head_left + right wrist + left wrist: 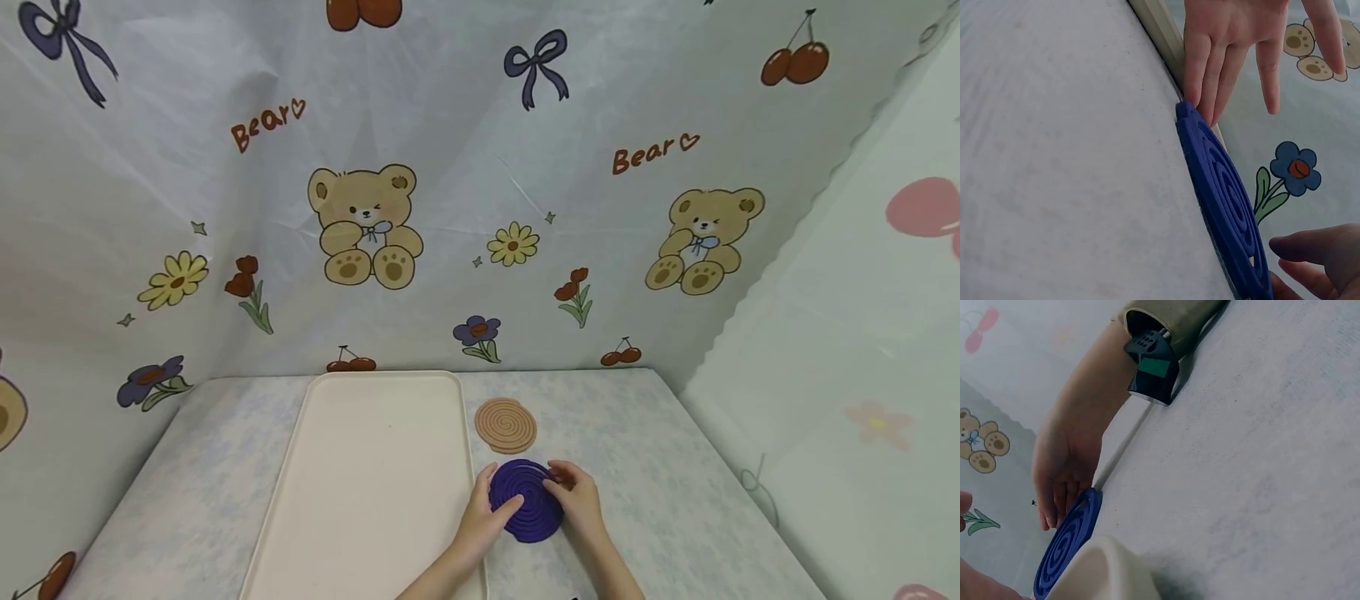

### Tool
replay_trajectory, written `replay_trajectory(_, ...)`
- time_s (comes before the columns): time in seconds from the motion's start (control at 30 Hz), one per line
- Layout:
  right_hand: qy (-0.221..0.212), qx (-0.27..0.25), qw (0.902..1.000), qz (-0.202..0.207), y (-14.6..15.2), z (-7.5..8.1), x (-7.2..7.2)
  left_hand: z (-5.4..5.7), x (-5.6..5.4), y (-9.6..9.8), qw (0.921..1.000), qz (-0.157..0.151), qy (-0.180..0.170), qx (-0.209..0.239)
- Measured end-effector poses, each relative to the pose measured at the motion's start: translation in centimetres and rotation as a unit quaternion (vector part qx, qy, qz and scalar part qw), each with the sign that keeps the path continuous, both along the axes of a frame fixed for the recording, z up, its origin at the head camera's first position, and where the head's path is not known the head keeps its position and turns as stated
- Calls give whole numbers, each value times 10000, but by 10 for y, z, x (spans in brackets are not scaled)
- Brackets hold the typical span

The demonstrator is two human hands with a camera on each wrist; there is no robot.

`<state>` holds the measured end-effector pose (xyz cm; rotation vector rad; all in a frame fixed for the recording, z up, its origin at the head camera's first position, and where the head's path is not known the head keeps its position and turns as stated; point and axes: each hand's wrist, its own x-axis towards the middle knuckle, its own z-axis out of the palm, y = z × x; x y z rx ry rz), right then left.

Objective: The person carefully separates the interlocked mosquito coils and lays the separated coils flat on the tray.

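"What are the hands doing?"

"The left hand (480,518) has its fingers extended, their tips at the near-left rim of a blue coil (536,523), thumb over its top. The right hand (583,500) is loosely bent, unclenched, at the opposite rim."

"How does the coil look?"

"Deep violet-blue, flat and roundish, a cord-like spiral with grooves between its turns and a slightly uneven outline."

"And where is it?"

"Between the two hands, lying on the pale mottled table (675,483), just beside the right edge of a cream tray (375,483)."

"Anything further out?"

"A tan coil (506,425), spiralled likewise, beyond the blue one; behind it, a bear-printed cloth (450,125)."
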<state>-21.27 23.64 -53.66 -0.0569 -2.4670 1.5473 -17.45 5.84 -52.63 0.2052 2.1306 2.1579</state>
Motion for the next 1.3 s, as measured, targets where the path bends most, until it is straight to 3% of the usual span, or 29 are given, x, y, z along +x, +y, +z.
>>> replay_trajectory(0.13, -206, -231, 9995, -25, 1, 3, -1, 0, -3, -1, 9995, 90, -13, 298)
replay_trajectory(0.37, -378, -433, 9984, -7, 1, 3, -3, 1, -8, -3, 9988, 256, -353, 217)
replay_trajectory(0.73, -628, -619, 9960, 129, 0, 4, -4, -1, -8, -5, 9986, 222, -362, 305)
replay_trajectory(1.03, -1033, -1435, 9842, -65, 3, 5, -4, -3, -8, -7, 9984, 221, -385, 354)
replay_trajectory(1.3, -1172, -1993, 9729, -102, -2, 15, 0, 3, -10, -22, 9988, 144, -301, 348)
